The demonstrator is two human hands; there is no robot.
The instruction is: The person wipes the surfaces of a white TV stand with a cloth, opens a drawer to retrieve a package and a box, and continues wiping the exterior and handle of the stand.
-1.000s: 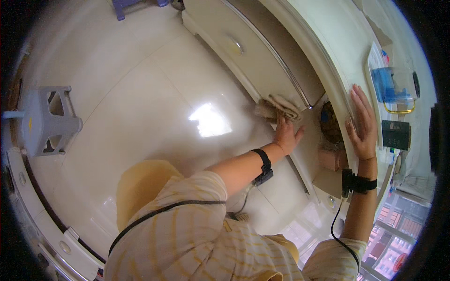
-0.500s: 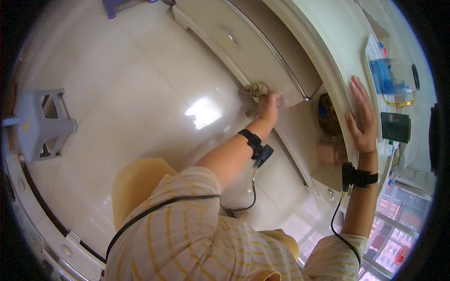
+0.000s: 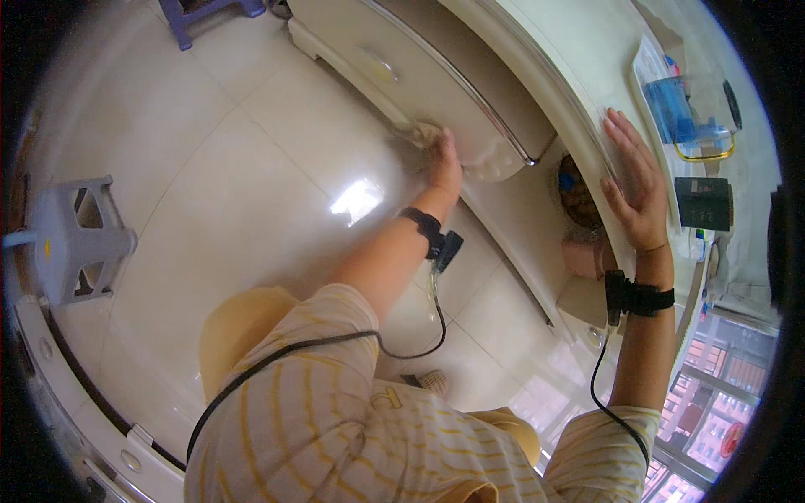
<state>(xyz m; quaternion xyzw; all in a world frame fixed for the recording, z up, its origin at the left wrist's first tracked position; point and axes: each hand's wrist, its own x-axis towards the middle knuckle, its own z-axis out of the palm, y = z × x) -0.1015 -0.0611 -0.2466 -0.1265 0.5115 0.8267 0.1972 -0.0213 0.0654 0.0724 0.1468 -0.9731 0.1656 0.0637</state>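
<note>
In the head view, the left hand (image 3: 443, 161) has slid its beige cloth (image 3: 422, 132) from mid-right up toward top centre along the cabinet front (image 3: 436, 80), so wiping has moved further along the panel. Arm outstretched, fingers clamped on the cloth; the right hand (image 3: 635, 184) lies flat, fingers spread, on the countertop (image 3: 579, 50) at right.

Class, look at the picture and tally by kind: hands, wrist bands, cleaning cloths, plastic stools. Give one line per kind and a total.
Hands: 2, the left hand and the right hand
Wrist bands: 2, and
Cleaning cloths: 1
Plastic stools: 2, grey and purple
Total: 7
</note>
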